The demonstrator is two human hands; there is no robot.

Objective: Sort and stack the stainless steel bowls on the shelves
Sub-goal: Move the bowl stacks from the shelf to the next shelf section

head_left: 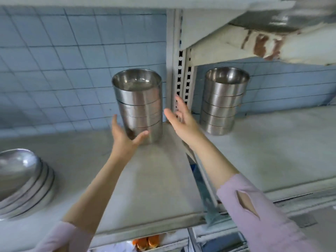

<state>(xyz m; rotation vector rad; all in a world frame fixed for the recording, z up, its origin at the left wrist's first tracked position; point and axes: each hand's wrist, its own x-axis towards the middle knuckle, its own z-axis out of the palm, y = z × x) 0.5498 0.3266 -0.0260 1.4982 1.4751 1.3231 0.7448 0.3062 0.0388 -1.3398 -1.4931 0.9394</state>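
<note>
The left hand cups the base of the bowl stack on the shelf, fingers spread to steady it, while the right hand hovers open beside it

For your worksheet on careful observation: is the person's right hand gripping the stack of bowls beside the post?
No, the right hand is open in the air, apart from both the left stack of bowls and the right stack.

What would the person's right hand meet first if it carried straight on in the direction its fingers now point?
Probably the slotted shelf upright. The right hand is open, fingers aimed up and away, between the two bowl stacks, and the post lies right behind the fingertips. Depth is unclear, so it might slip past towards the tiled wall.
</note>
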